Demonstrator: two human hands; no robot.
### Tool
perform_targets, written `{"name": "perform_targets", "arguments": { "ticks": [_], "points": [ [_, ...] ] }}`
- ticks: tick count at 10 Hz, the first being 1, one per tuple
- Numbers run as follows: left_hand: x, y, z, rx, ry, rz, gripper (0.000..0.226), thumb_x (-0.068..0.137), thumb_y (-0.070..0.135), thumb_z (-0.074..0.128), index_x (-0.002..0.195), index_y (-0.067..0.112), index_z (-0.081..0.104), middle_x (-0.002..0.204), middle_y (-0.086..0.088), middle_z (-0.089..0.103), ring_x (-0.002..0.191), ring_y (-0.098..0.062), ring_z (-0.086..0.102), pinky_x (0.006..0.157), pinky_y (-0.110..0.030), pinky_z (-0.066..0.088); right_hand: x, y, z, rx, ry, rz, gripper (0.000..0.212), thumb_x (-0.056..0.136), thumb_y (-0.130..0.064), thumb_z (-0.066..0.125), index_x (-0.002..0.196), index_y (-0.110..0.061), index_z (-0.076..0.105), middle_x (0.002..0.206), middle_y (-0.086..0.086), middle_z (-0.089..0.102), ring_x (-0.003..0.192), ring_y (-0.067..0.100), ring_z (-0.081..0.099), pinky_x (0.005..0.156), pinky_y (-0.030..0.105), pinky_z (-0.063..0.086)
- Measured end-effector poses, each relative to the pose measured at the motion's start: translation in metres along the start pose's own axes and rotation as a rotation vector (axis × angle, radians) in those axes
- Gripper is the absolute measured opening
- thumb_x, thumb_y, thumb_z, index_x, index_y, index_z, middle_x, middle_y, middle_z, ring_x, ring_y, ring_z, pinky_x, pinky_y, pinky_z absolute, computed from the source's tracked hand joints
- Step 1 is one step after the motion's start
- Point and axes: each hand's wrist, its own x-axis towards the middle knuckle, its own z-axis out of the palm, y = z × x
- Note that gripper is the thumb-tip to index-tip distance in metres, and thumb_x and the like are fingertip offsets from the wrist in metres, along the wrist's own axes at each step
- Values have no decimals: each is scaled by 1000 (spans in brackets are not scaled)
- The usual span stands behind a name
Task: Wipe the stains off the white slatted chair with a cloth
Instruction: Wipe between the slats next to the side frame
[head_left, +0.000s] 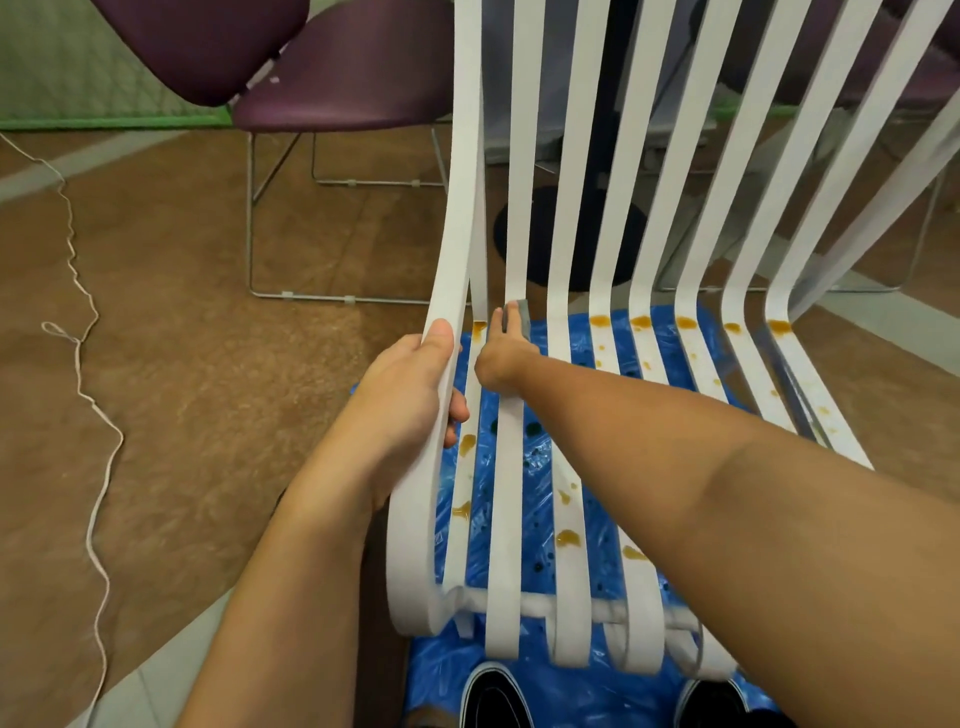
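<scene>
Cloth: the grey cloth (524, 314) sat at the bend where seat meets back on the white slatted chair (506, 519), pressed on the second full slat from the left.
Right hand: the right hand (501, 356) held the cloth there. Its thumb and one of its fingers (513, 319) showed stretched forward around it, the rest hidden.
Left hand: the left hand (410, 395) gripped the outer slat (457, 234), fingers (457, 413) curled round its edge, apparently steadying the chair.
Done: the slat under the cloth looked clean along its visible length.
Left: amber stains (569, 538) dotted most other slats, with a row of blots across the bend to the right and more on the narrow slat beside the left hand. By my judgement the job was in its early part.
Surface: a blue plastic sheet (540, 691), spotted with dark drops, lay under the chair on brown carpet (208, 364).
Room: purple chairs (337, 78) stood behind, a white cord (78, 364) trailed on the left, and black shoes (493, 696) showed at the bottom edge.
</scene>
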Motion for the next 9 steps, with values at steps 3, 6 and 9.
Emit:
{"name": "perform_targets", "arguments": {
  "ticks": [3, 6, 9],
  "points": [
    [5, -2, 2, 147, 80, 51, 41, 104, 57, 35, 117, 26, 59, 68, -1, 67, 51, -11, 57, 59, -30, 49, -12, 6, 17, -38, 26, -35, 93, 92, -6, 51, 156, -14, -16, 159, 3, -31, 145, 43, 24, 107, 47, 44],
    [10, -8, -1, -52, -20, -16, 42, 104, 54, 41, 112, 20, 64, 63, -3, 63, 49, -16, 53, 52, -30, 47, -63, 10, 49, -100, 64, -54, 96, 91, -12, 57, 156, -13, -14, 159, 2, -33, 142, 49, 16, 110, 50, 37],
    [37, -38, -9, -170, 75, -153, 54, 104, 55, 40, 104, 11, 71, 87, -10, 69, 70, -20, 65, 65, -33, 52, -111, 13, 58, -131, 125, -124, 83, 88, -7, 67, 155, -5, 17, 165, 6, -4, 136, 44, 33, 107, 47, 42]
  ]
}}
